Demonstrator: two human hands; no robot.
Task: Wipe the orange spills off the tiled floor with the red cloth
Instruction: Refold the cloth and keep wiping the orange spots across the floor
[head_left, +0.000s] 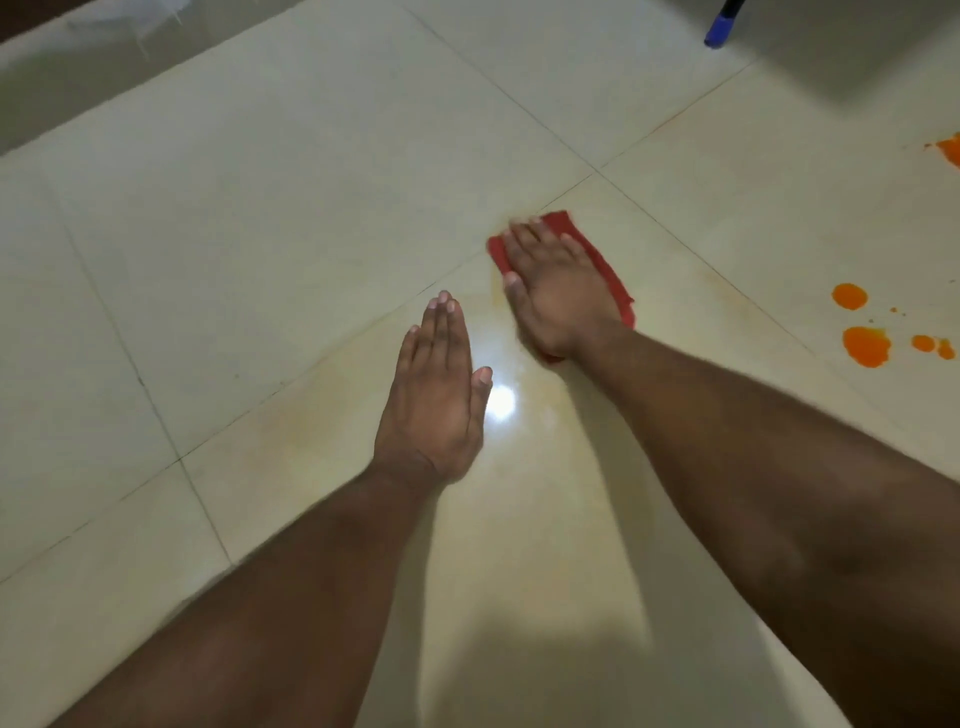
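Note:
My right hand lies flat, palm down, on the red cloth, pressing it onto the cream tiled floor near a grout crossing. Most of the cloth is hidden under the hand. My left hand rests flat on the tile just below and to the left, fingers together, holding nothing. A faint yellowish smear marks the tile between the hands. Bright orange spills sit on the tile far to the right, with another orange patch at the right edge.
A blue-tipped dark pole stands at the top right. A pale ledge or step runs behind it. Some whitish translucent material lies at the top left by a wall edge. A glare spot shines beside my left thumb.

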